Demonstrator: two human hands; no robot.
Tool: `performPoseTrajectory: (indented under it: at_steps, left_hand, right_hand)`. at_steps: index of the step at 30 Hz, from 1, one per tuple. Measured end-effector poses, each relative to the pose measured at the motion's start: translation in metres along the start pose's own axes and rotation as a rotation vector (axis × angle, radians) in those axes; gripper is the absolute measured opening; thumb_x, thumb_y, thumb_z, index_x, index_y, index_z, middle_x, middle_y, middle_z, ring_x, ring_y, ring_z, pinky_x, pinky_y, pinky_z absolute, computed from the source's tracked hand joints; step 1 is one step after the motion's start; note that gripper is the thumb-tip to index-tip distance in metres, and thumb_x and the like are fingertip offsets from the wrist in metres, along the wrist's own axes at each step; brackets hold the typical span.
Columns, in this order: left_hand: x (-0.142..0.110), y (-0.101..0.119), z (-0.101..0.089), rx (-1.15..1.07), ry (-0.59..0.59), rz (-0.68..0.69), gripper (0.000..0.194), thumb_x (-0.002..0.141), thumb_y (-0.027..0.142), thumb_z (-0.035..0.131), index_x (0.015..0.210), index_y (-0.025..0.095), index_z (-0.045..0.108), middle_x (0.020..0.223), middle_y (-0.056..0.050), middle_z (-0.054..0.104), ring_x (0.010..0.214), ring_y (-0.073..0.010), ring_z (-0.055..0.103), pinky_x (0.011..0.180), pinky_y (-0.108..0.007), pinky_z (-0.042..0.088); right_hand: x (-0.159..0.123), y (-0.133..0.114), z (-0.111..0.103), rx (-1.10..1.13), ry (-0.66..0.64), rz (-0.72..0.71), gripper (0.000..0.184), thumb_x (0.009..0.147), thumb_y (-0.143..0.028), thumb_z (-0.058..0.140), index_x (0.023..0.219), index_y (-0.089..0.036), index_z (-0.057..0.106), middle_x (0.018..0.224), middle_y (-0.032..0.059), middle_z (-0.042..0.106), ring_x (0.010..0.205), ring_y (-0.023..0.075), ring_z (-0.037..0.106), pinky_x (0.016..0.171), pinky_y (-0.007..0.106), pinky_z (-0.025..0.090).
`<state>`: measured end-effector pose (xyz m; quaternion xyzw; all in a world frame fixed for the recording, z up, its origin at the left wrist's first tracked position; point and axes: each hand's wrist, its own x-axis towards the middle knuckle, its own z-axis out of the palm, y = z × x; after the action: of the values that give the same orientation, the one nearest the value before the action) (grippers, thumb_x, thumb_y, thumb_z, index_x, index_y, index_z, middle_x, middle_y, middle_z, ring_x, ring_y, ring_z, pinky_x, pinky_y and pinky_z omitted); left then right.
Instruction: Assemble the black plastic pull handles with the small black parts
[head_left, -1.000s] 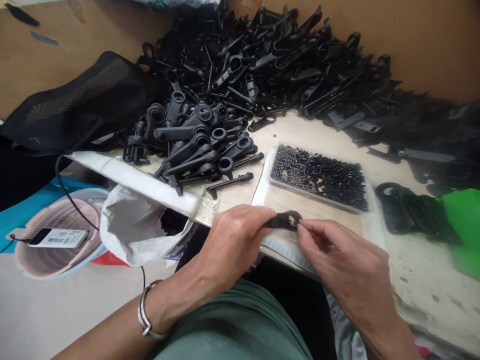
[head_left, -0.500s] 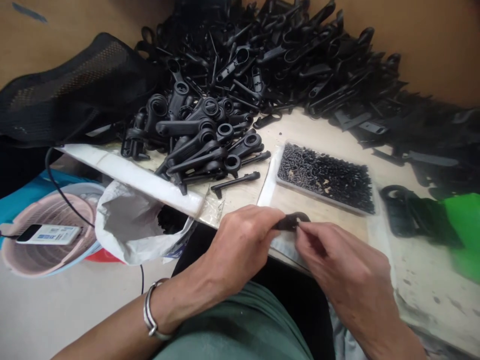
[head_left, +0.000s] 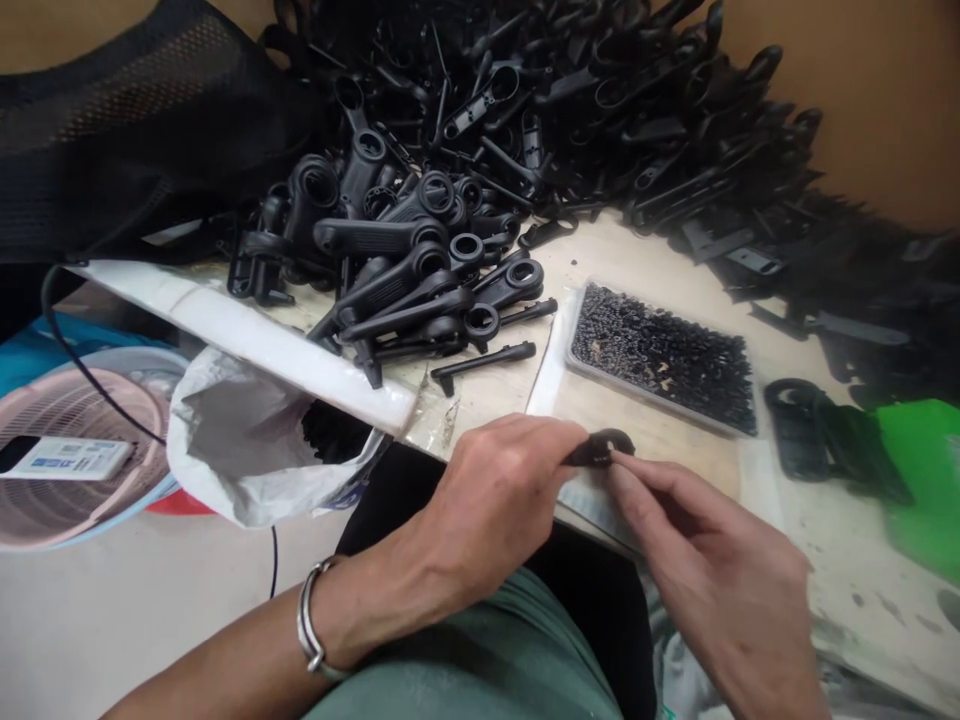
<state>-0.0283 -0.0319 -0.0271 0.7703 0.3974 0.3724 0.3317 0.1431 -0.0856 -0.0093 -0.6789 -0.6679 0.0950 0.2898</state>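
Note:
My left hand (head_left: 495, 490) pinches a small black plastic lever part (head_left: 600, 447) at the table's near edge, its ring end sticking out past my fingers. The fingertips of my right hand (head_left: 705, 560) are closed against the same part from the right; whether they hold something small I cannot make out. Just beyond lies a shallow clear tray (head_left: 739, 425) full of tiny black screws (head_left: 660, 350). A small heap of black lever handles (head_left: 420, 270) lies left of the tray.
A big pile of black plastic parts (head_left: 600, 110) fills the back of the table. A white plastic bag (head_left: 247, 440) hangs off the near edge. On the left is a pink basket (head_left: 82, 510) with a phone on it, and green plastic (head_left: 926, 450) lies at the right.
The view has tilted down slightly. My right fingers have closed in on the part's ring end, covering more of it; both hands stay at the table edge.

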Motion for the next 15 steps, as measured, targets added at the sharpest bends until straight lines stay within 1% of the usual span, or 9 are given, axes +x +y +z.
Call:
performPoseTrajectory:
  at_steps: [2,3,5,8,10,12,15]
  left_hand:
    - [-0.001,-0.001,0.001,-0.002,0.0,-0.001,0.011,0.087,0.008,0.063,0.091,0.017,0.068,0.093,-0.002,0.075,0.084,-0.0161,0.069,0.076,-0.026,0.054]
    - [-0.002,-0.001,0.001,-0.002,-0.001,-0.005,0.012,0.087,0.008,0.063,0.092,0.017,0.068,0.093,-0.002,0.075,0.083,-0.0161,0.069,0.076,-0.027,0.054]
    - [-0.003,-0.002,0.001,-0.007,-0.009,-0.002,0.014,0.087,0.006,0.062,0.095,0.016,0.068,0.093,-0.002,0.075,0.083,-0.0162,0.069,0.077,-0.027,0.054]
    - [-0.003,-0.003,0.001,-0.023,-0.014,0.015,0.017,0.088,0.004,0.059,0.097,0.016,0.067,0.095,-0.003,0.075,0.085,-0.0164,0.069,0.079,-0.028,0.055]
    - [-0.002,-0.004,0.002,-0.035,-0.013,0.017,0.016,0.088,0.005,0.059,0.096,0.016,0.067,0.095,-0.002,0.075,0.085,-0.0162,0.069,0.079,-0.028,0.055]
    - [-0.002,-0.005,0.003,-0.047,-0.009,0.016,0.015,0.089,0.006,0.059,0.095,0.017,0.067,0.095,-0.002,0.075,0.085,-0.0158,0.069,0.079,-0.028,0.055]
    - [-0.002,-0.007,0.003,-0.066,-0.009,0.035,0.015,0.09,0.006,0.058,0.096,0.017,0.066,0.096,-0.002,0.074,0.085,-0.0153,0.069,0.079,-0.028,0.055]
  right_hand:
    - [0.002,-0.001,-0.002,0.005,-0.025,0.183,0.022,0.089,-0.04,0.063,0.088,-0.022,0.075,0.075,0.0007,0.076,0.056,0.0143,0.067,0.053,0.024,0.05]
    - [0.004,-0.003,-0.003,-0.006,-0.04,0.252,0.024,0.087,-0.043,0.063,0.084,-0.022,0.075,0.068,-0.0002,0.074,0.051,0.0139,0.064,0.05,0.025,0.049]
    - [0.009,-0.007,-0.003,-0.034,-0.057,0.338,0.027,0.082,-0.047,0.062,0.077,-0.023,0.074,0.06,-0.001,0.071,0.047,0.014,0.06,0.05,0.026,0.047]
    - [0.016,-0.013,-0.002,-0.071,-0.07,0.399,0.03,0.078,-0.05,0.061,0.069,-0.023,0.072,0.056,-0.0011,0.068,0.047,0.0147,0.06,0.052,0.027,0.045]
    - [0.019,-0.016,-0.002,-0.08,-0.106,0.433,0.032,0.078,-0.052,0.06,0.067,-0.024,0.07,0.053,-0.0016,0.066,0.046,0.0144,0.059,0.051,0.027,0.044]
    - [0.019,-0.016,-0.002,-0.087,-0.152,0.46,0.035,0.08,-0.054,0.058,0.067,-0.024,0.069,0.05,-0.0024,0.063,0.044,0.0139,0.057,0.05,0.027,0.044]
    - [0.016,-0.013,-0.003,-0.113,-0.187,0.459,0.038,0.084,-0.057,0.055,0.07,-0.024,0.068,0.051,-0.0025,0.063,0.045,0.0142,0.058,0.049,0.027,0.043]
